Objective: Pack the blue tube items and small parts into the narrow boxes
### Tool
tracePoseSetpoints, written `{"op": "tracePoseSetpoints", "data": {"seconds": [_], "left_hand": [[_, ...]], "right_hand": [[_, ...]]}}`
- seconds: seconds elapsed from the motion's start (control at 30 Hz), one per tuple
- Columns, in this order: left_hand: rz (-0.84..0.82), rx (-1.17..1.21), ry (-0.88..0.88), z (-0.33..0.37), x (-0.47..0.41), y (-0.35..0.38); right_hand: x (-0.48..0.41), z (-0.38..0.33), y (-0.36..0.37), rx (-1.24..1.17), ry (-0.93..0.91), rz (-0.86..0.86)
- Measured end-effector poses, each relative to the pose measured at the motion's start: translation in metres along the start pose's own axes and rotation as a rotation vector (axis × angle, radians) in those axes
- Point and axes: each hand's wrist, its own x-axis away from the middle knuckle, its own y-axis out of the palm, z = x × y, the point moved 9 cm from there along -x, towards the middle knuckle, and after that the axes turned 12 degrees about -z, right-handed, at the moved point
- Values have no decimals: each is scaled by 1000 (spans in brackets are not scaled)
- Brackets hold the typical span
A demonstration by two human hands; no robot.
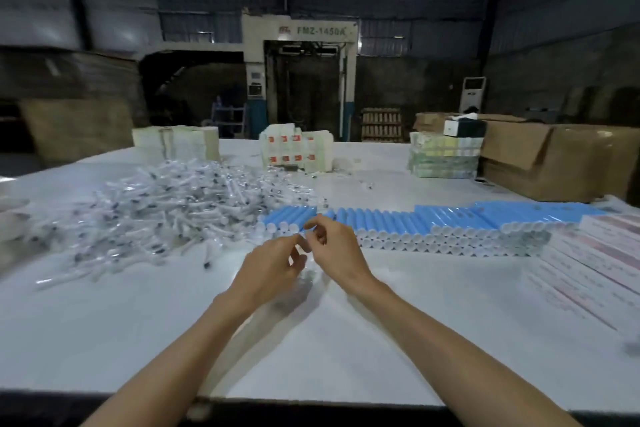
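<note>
Blue tubes (pixel 398 218) with white caps lie stacked in rows across the middle right of the white table (pixel 311 350). A big heap of clear wrapped small parts (pixel 173 208) spreads over the left. Narrow white-and-pink boxes (pixel 595 253) lie in rows at the right edge. My left hand (pixel 273 263) and my right hand (pixel 337 250) meet above the table, just in front of the tubes' left end. Both have curled fingers, and their fingertips pinch a small clear part (pixel 302 236) between them. Motion blur hides its shape.
Stacks of flat white cartons (pixel 298 149) and pale bundles (pixel 176 142) stand at the table's far side, with a green-yellow stack (pixel 445 156) further right. A large open cardboard box (pixel 561 163) sits at the back right. A machine stands behind the table.
</note>
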Motion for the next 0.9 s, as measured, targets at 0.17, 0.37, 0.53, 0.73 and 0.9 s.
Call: {"op": "tracePoseSetpoints", "data": {"seconds": [0.17,0.37,0.53,0.73,0.9], "left_hand": [[114,-106,-212,-82,55,-59],[218,-315,-407,-177,140,-127],[280,-639,-590,-245,187,-213],[247,-772,-812,-309,180,-326],[166,-685,-997,-372,172,-349]], "right_hand": [[-45,-55,109,-380,-11,-137],[-50,-85,211,-488,-62,-391],[-53,-82,222,-486,-105,-450],[-51,-80,225,-551,-91,-429],[-55,-77,226,-593,-91,-437]]}}
